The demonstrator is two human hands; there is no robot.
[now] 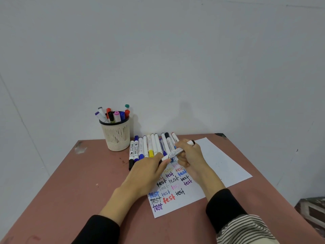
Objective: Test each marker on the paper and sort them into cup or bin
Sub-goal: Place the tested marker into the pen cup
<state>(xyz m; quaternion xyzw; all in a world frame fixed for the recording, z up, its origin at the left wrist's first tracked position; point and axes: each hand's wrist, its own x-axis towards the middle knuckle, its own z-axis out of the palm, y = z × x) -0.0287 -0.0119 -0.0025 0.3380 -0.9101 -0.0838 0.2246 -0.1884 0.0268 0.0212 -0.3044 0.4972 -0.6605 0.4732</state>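
A cup [117, 136] of markers stands just left of the marker row [151, 147] at the paper's [218, 162] far edge. Above the paper's written part, the left hand [149, 169] pinches the lower end of a white marker [175, 152]. The right hand [189, 154] grips its barrel, the black end poking out on the right.

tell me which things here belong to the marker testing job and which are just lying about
Part of the job: marker held by right hand and left hand; paper with "test" scribbles; row of markers; cup holding markers.

Just there: table; dark object at the right edge.
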